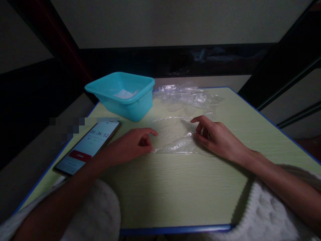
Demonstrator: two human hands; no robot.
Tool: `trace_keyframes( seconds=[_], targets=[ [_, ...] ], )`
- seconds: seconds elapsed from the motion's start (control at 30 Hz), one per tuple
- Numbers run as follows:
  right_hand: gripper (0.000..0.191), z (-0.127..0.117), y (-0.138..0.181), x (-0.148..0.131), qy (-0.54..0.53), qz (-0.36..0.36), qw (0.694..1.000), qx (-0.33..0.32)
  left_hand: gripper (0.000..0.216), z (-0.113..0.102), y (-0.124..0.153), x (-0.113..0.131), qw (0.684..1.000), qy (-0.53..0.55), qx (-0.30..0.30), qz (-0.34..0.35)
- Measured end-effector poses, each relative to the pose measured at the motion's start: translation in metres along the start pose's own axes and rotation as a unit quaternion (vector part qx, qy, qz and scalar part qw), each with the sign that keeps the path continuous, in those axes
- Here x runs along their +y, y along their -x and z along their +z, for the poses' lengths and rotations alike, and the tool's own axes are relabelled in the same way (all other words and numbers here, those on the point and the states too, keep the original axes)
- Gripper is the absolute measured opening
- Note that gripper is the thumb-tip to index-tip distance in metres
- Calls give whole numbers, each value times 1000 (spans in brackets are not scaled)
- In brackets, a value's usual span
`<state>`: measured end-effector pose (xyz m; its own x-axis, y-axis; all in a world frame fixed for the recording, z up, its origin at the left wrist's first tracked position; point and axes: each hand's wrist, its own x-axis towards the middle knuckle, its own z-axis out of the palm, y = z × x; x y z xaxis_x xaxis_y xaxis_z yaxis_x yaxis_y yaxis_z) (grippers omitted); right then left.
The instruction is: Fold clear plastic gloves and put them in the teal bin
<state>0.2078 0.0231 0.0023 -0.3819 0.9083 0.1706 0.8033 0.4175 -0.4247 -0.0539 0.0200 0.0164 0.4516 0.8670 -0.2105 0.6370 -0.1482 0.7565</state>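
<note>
A clear plastic bag (173, 134) lies spread on the table between my hands, its near edge creased and shiny. My left hand (136, 142) is at the bag's near left corner, index finger stretched out and thumb apart below it, the thumb tip by the plastic. At the bag's right side, my right hand (213, 135) has its index finger extended and the other fingers curled. Its thumb reaches the creased plastic, with a gap below the index finger. Whether either thumb presses on the bag, I cannot tell. More crumpled clear plastic (198, 98) lies behind.
A turquoise plastic basin (140, 105) with something whitish inside stands at the back left. A phone (87, 147) showing a running timer lies left of my left hand. The pale table (165, 197) has a blue edge, with a wall panel behind it.
</note>
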Motion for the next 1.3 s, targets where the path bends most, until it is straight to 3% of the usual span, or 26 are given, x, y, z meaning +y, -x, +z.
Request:
trace_keyframes(
  seconds=[0.27, 0.57, 0.67, 0.77, 0.83, 0.9, 0.97, 1.1, 1.3],
  targets=[
    [35, -1, 0, -2, -7, 11, 1000, 17, 39, -1, 0, 2, 1000, 2, 17, -8],
    [34, 1, 1, -2, 0, 1, 1000, 3, 39, 2, 0, 1, 1000, 21, -5, -9],
    [28, -1, 2, -4, 24, -41, 997, 57, 42, 2, 0, 0, 1000, 19, -10, -5],
    [21, -6, 7, -11, 27, -144, 982, 116, 44, 2, -1, 0, 1000, 19, -13, -4],
    [25, -9, 10, -17, 16, -246, 966, 76, 45, 3, -1, 1, 1000, 17, -14, -10],
    [35, -9, 13, -21, 26, -336, 941, -16, 44, 3, 0, 2, 1000, 16, -11, -14],
    [53, -5, 16, -24, 50, -374, 919, -113, 44, 3, 1, 4, 1000, 13, -8, -16],
    [80, 3, 20, -24, 66, -349, 908, -223, 41, 3, 3, 6, 1000, 3, -3, -11],
    [85, 6, 26, -24, 63, -328, 909, -250, 41, 3, 3, 4, 1000, 7, -2, 4]
  ],
)
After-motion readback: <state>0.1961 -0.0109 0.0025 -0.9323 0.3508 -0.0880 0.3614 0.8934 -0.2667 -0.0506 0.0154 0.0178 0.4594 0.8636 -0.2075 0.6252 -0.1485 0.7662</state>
